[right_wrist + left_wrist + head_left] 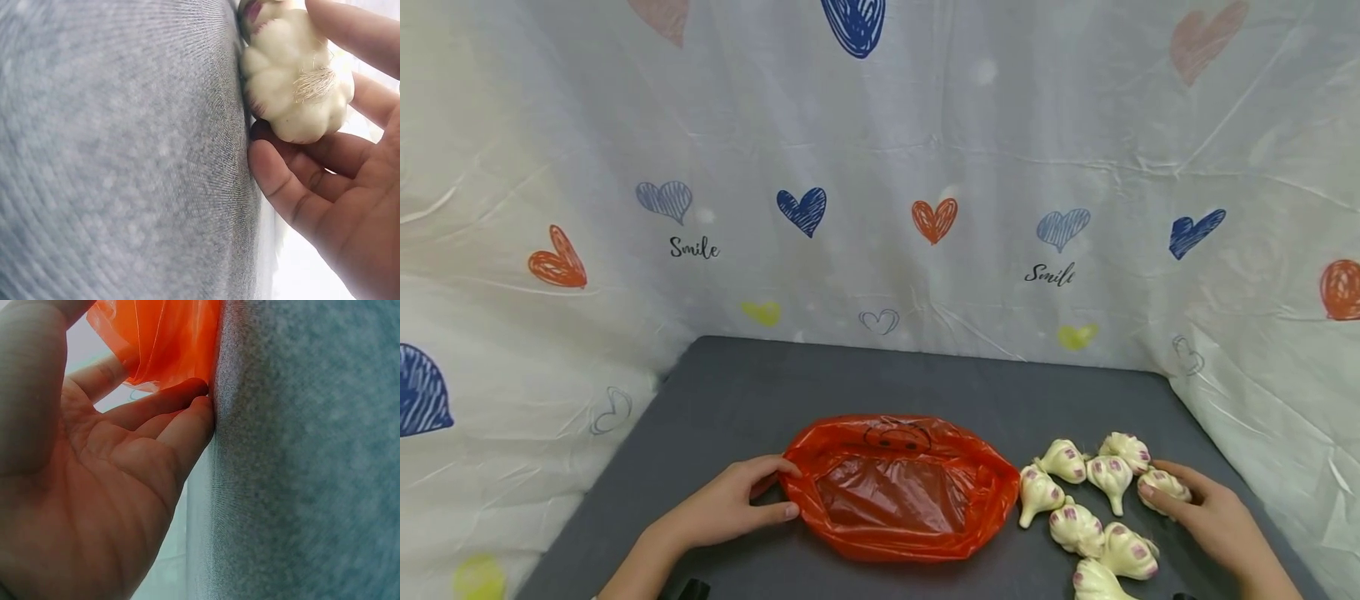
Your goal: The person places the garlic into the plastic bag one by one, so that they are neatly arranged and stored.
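Note:
A red plastic bag [917,546] lies on the dark table with its mouth spread wide. At its left edge my left hand [733,504] holds the rim, index finger and thumb apart on it. The left wrist view shows the bag [169,344] beyond that hand [100,469], some fingertips right at the table surface. To the right of the bag, my right hand [1221,517] grips a garlic bulb [1163,485] between thumb and fingers. Up close, the bulb [300,81] is cream with purple patches and a tuft of roots, and the right hand's fingers [300,200] curl beneath it.
Several more garlic bulbs [1075,529] lie in a loose group between the bag and my right hand; one [1037,493] is right beside the bag. A white curtain [880,275] with printed hearts surrounds the dark tabletop [745,383] at the back and sides.

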Demonstrator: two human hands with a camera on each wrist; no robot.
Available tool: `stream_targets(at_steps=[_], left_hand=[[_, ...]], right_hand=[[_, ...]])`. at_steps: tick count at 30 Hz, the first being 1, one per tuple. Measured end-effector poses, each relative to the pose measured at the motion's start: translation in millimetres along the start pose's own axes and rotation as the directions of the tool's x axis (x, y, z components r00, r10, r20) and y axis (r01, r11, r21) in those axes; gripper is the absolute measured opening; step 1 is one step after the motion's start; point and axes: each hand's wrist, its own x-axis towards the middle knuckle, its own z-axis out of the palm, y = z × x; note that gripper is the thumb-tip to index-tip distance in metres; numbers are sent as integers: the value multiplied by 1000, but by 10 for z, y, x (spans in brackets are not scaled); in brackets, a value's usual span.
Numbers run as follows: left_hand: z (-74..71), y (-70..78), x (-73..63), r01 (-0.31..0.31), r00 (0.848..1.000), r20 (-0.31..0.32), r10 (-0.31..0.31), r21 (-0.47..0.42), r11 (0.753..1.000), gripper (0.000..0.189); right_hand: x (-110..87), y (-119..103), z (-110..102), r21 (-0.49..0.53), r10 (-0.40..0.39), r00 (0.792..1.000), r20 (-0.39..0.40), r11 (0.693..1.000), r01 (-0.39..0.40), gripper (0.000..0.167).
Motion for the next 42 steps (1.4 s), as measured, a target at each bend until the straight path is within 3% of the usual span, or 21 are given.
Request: stream_targets(at_steps=[10, 27, 42], left_hand=[[31, -4, 22, -1, 1000, -1, 1, -18, 1000, 37], [33, 15, 39, -21, 1000, -20, 21, 11, 1000, 36], [12, -9, 2, -16, 1000, -20, 16, 4, 1000, 37]], right_hand=[[-28, 62, -19, -16, -2, 1000, -14, 1000, 2, 88], [-67, 84, -76, 52, 85, 995, -45, 995, -82, 99], [-58, -16, -48, 33, 48, 991, -125, 998, -44, 91]])
